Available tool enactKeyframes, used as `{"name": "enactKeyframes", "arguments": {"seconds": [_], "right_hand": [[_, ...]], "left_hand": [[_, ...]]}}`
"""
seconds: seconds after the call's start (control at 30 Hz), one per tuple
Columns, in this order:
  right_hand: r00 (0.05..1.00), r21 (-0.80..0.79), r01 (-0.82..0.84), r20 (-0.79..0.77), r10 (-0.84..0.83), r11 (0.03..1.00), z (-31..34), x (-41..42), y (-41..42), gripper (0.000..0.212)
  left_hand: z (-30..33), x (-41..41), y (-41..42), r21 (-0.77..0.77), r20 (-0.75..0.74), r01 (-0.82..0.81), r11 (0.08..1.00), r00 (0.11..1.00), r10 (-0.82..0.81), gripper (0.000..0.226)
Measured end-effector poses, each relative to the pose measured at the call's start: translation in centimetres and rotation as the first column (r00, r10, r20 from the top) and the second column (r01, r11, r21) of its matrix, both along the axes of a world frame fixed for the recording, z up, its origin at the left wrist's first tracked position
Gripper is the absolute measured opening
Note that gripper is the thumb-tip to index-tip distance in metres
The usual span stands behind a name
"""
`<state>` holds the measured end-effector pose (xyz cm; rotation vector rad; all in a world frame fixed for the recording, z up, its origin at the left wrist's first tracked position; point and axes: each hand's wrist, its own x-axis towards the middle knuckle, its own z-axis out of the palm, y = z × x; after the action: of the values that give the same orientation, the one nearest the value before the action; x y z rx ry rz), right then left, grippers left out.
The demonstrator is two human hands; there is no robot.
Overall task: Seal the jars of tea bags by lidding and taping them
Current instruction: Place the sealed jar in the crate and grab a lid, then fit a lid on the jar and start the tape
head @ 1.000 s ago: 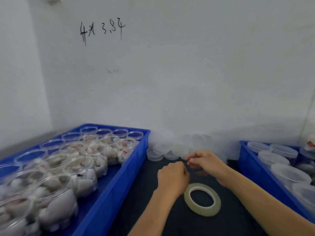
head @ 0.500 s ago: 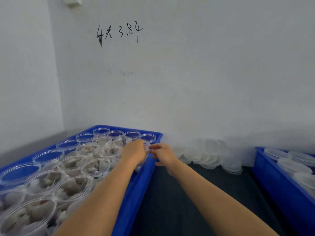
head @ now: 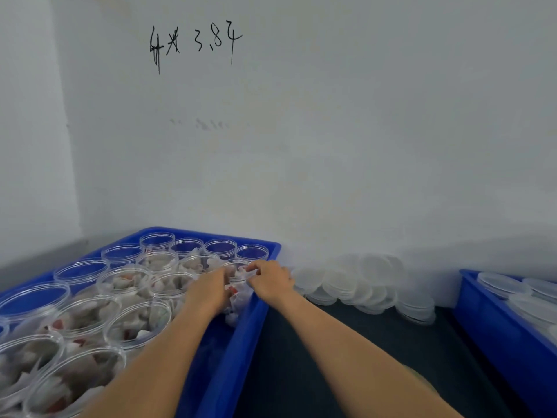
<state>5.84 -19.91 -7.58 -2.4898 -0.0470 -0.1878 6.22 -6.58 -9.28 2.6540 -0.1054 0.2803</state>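
Observation:
A blue tray [head: 250,336] on the left holds several clear open jars, most filled with white tea bags with red tags. At the tray's right edge, both hands hold one filled jar [head: 238,289]. My left hand [head: 209,292] curls round its left side. My right hand [head: 271,280] grips its right side, fingertips at the rim. The lower part of the jar is hidden behind the hands. A pile of translucent lids [head: 361,282] lies against the wall to the right of the hands.
A second blue tray [head: 494,336] on the right holds jars with lids on. Between the trays runs a dark mat [head: 355,351]. A pale curved edge, probably the tape roll [head: 417,377], peeks out beside my right forearm. A white wall stands close behind.
Both hands left the tape roll on the mat and reached to the left tray. They have closed round one filled jar at its right edge. The view swung left.

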Motion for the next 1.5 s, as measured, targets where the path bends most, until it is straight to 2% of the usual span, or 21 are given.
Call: {"name": "enactKeyframes", "arguments": {"seconds": [0.03,0.1,0.2,0.3,0.37,0.47,0.6,0.7,0.77,0.87,0.9,0.97,1.03,1.13,1.33,1.4,1.5], "right_hand": [[1.0,-0.061,0.01,0.01,-0.01,0.998,-0.1,0.1,0.3,0.028],[0.999,-0.127,0.033,0.047,-0.027,0.991,-0.4,0.1,0.7,0.018],[0.989,-0.148,0.102,0.117,-0.085,0.984,-0.7,0.1,1.2,0.015],[0.979,-0.138,0.104,0.19,-0.077,0.985,-0.2,-0.1,1.3,0.017],[0.967,-0.027,0.048,0.253,-0.039,0.998,0.8,-0.5,1.0,0.018],[0.934,0.251,-0.109,0.356,0.014,0.962,3.7,-2.3,0.2,0.018],[0.858,0.407,-0.261,0.513,0.017,0.876,8.5,-6.5,-2.2,0.017],[0.835,0.523,-0.308,0.549,-0.038,0.795,10.0,-10.3,-4.9,0.01],[0.837,0.577,-0.298,0.541,-0.083,0.76,9.7,-12.5,-6.7,0.011],[0.85,0.615,-0.239,0.507,-0.145,0.751,7.4,-15.2,-8.7,0.016],[0.856,0.623,-0.213,0.49,-0.163,0.753,6.2,-15.8,-9.3,0.016],[0.875,0.638,-0.159,0.445,-0.191,0.754,3.5,-16.7,-10.4,0.015],[0.899,0.665,-0.109,0.383,-0.213,0.739,0.7,-17.3,-11.0,0.016],[0.926,0.741,-0.087,0.307,-0.221,0.666,-2.8,-17.7,-11.2,0.017],[0.925,0.779,-0.121,0.313,-0.214,0.616,-6.2,-17.5,-11.3,0.03],[0.923,0.784,-0.126,0.317,-0.218,0.608,-6.6,-17.4,-11.6,0.034],[0.919,0.775,-0.142,0.334,-0.209,0.616,-7.0,-17.2,-11.9,0.037]], "left_hand": [[-0.2,0.2,0.0,-0.025,0.015,0.001,1.0,1.0,-0.001,0.008],[-0.7,0.3,-0.1,-0.099,0.036,0.002,0.995,0.999,0.001,0.021],[-0.9,0.1,-0.3,-0.205,0.08,0.012,0.979,0.997,0.004,0.022],[0.2,-0.6,-0.4,-0.307,0.123,0.018,0.952,0.992,0.021,0.022],[1.9,-1.2,-0.6,-0.301,0.185,0.038,0.953,0.983,0.02,0.019],[5.9,-2.9,-1.5,-0.348,0.302,0.104,0.932,0.953,0.007,0.012],[11.2,-6.1,-4.4,-0.28,0.498,0.23,0.932,0.865,-0.064,0.01],[12.6,-8.5,-7.5,-0.334,0.54,0.296,0.895,0.838,-0.076,0.021],[11.7,-10.2,-9.8,-0.468,0.546,0.363,0.806,0.836,-0.059,0.04],[8.0,-12.5,-12.6,-0.765,0.472,0.454,0.457,0.878,-0.083,0.066],[6.4,-13.0,-13.3,-0.822,0.432,0.435,0.367,0.897,-0.095,0.068],[3.0,-13.8,-14.5,-0.884,0.358,0.374,0.282,0.927,-0.109,0.064],[-0.1,-14.0,-15.2,-0.907,0.29,0.313,0.281,0.949,-0.12,0.062],[-3.7,-14.1,-15.5,-0.91,0.225,0.258,0.326,0.965,-0.135,0.061],[-6.4,-13.3,-15.7,-0.89,0.216,0.261,0.374,0.963,-0.16,0.048],[-6.9,-12.9,-15.8,-0.883,0.217,0.274,0.381,0.958,-0.187,0.049],[-7.3,-12.8,-16.1,-0.883,0.2,0.274,0.382,0.955,-0.221,0.063]]}}
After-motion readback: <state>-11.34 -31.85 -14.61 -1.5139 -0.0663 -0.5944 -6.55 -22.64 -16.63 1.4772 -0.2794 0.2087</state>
